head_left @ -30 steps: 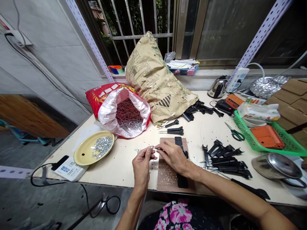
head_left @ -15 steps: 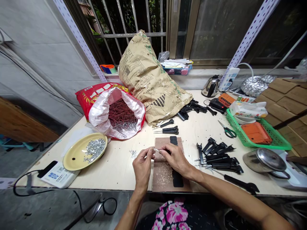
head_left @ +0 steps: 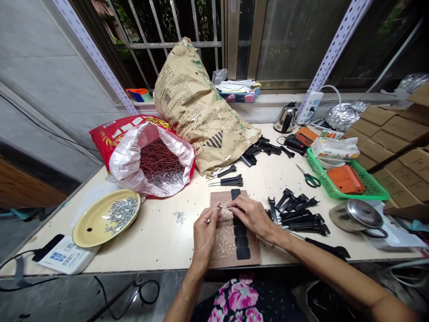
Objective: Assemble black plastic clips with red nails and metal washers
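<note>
My left hand (head_left: 205, 232) and my right hand (head_left: 250, 215) meet over a brown board (head_left: 224, 241) at the table's near edge. Both pinch the ends of a thin metal nail (head_left: 224, 206) held level between them. A row of black pads (head_left: 240, 241) lies on the board under my right hand. To the right lies a heap of black plastic clips (head_left: 301, 215). A red and white bag of nails (head_left: 160, 165) stands open at the back left. A yellow plate (head_left: 90, 226) holds small metal pieces.
A big brown paper sack (head_left: 197, 107) leans against the window. More black clips (head_left: 261, 150) lie by it. Green scissors (head_left: 309, 178), a green basket (head_left: 368, 190), a steel pot lid (head_left: 358, 213), cardboard boxes (head_left: 395, 134) and a kettle (head_left: 286, 118) are at the right. A small scale (head_left: 63, 257) lies near left.
The view has swung left, so everything sits further left in frame. My hands stay together on the nail over the board; more of the black pads now show.
</note>
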`<move>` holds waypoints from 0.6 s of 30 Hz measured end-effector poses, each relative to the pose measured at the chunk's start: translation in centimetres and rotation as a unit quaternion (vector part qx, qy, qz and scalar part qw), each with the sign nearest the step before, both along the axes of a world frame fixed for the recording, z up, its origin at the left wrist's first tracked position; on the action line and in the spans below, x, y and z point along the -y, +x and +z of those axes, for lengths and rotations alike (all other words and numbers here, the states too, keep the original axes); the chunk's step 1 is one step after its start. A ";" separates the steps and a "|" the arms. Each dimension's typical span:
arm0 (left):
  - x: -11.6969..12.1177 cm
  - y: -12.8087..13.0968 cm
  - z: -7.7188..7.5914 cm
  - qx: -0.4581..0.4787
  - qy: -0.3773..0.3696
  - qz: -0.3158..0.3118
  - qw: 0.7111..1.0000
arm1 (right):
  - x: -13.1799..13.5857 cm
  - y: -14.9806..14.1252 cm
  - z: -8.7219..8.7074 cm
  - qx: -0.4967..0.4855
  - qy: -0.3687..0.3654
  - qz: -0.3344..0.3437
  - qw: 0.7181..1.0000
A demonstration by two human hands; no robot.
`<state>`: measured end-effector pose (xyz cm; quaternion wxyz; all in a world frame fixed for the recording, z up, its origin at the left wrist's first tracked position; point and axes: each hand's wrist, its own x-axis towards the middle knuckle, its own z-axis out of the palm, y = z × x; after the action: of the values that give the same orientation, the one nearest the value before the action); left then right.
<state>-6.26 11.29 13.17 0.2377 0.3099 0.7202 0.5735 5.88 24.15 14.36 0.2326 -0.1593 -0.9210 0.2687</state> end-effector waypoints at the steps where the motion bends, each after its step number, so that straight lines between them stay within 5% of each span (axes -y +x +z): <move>1: -0.1 0.1 -0.2 -0.028 -0.014 -0.015 0.999 | -1.2 0.3 -0.2 0.012 0.017 0.000 1.000; 6: -0.1 -0.2 -3.1 -0.247 -0.071 -0.056 0.965 | -5.9 1.5 -2.4 0.052 0.149 0.019 0.987; 11: 0.4 -0.6 -6.4 -0.348 -0.107 -0.112 0.925 | -6.0 2.2 -3.5 0.039 0.269 0.228 0.935; 15: 0.4 -0.4 -7.1 -0.361 -0.130 -0.115 0.916 | -5.9 1.9 -3.0 0.047 0.257 0.127 0.957; 18: 0.4 -0.2 -7.0 -0.361 -0.123 -0.117 0.917 | -5.2 2.1 -3.0 0.035 0.206 0.227 0.951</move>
<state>-6.49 10.94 6.15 0.0632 0.5458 0.7805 0.2982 8.03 29.40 11.40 0.1610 0.0958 -0.9758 0.1127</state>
